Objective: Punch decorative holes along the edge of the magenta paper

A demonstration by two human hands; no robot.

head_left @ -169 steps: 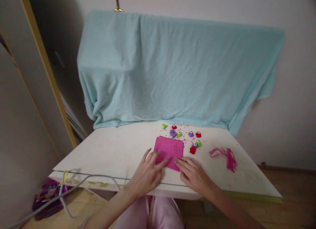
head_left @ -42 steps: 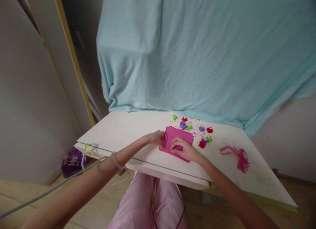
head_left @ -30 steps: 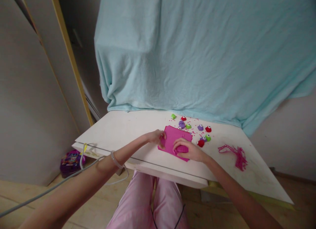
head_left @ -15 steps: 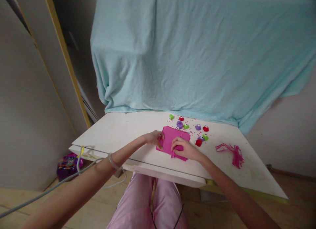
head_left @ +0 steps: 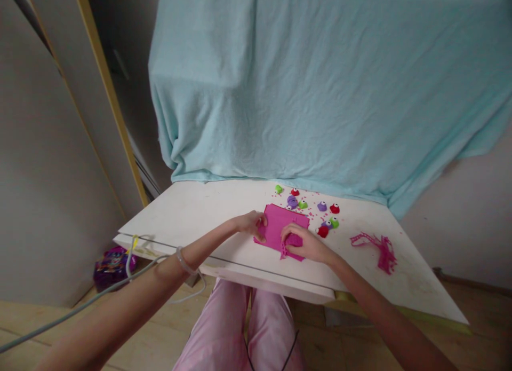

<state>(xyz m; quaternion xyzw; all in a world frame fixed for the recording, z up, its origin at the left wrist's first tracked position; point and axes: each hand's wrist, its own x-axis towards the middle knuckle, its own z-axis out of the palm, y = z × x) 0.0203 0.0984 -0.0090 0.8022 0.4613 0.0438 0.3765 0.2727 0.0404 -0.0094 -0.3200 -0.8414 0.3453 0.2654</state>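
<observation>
Several bright pink sheets [head_left: 277, 224] lie stacked on the white table. My left hand [head_left: 251, 223] rests at the stack's left edge, thumb and fingers apart in a curve, their tips on the sheet. Over the right part of the stack, my right hand [head_left: 306, 244] is closed in a pinch on a narrow pink strip [head_left: 284, 249] with a row of small holes. The strip hangs toward the near edge of the stack. My right fingers partly cover the sheets beneath, so I cannot tell whether the strip is still joined to them.
Behind the sheets are small pompom-like figures with eyes: purple [head_left: 292, 202], red [head_left: 335, 208] and green [head_left: 303, 204], among tiny pink scraps. A heap of pink strips [head_left: 384, 254] lies at right. A blue cloth [head_left: 280, 93] hangs behind the table [head_left: 200, 211]. A cable [head_left: 88, 309] crosses left.
My right hand has shifted slightly right with the pink strip, and more of the strip shows below the fingers. My left hand has stayed at the sheets' left edge.
</observation>
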